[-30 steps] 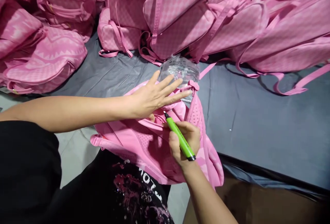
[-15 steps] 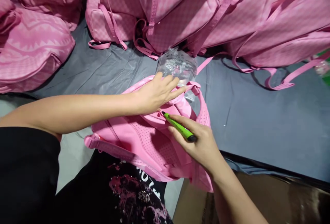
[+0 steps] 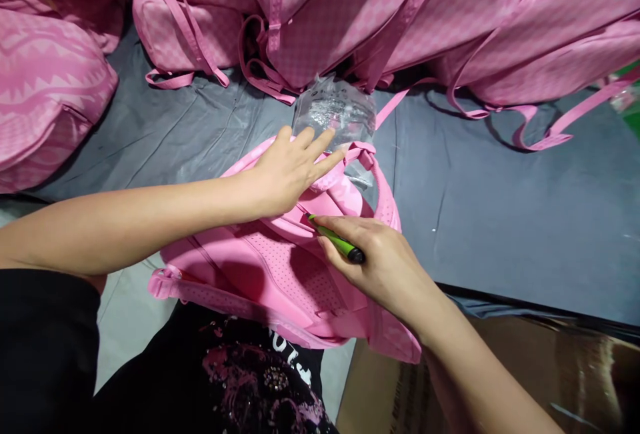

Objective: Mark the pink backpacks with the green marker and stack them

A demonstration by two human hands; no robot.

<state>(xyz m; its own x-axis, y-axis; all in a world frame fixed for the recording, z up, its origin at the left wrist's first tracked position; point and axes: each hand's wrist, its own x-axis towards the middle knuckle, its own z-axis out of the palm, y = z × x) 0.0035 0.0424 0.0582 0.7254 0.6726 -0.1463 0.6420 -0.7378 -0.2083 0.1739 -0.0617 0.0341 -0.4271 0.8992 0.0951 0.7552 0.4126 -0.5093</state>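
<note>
A pink backpack (image 3: 295, 274) lies at the table's near edge, its dotted back panel and straps facing up. My left hand (image 3: 290, 171) rests on its upper part with the fingers spread and pointing away from me. In my right hand (image 3: 377, 257) is a green marker (image 3: 340, 242) with a black end, held between thumb and fingers. Its dark tip points at the backpack's fabric just below my left hand; whether it touches cannot be made out. Just beyond my left fingers lies a clear plastic bag (image 3: 335, 111) with dark print on it.
Several pink checkered backpacks (image 3: 325, 27) stand in a row along the back, straps trailing onto the grey table cover (image 3: 505, 214). At the left lies another pink backpack (image 3: 45, 94) with a jagged pattern. Below the table's edge on the right is a cardboard box (image 3: 480, 381).
The whole view has shifted slightly. My right hand has tipped the marker lower over the fabric, close by my left hand. My left hand stays spread on the backpack.
</note>
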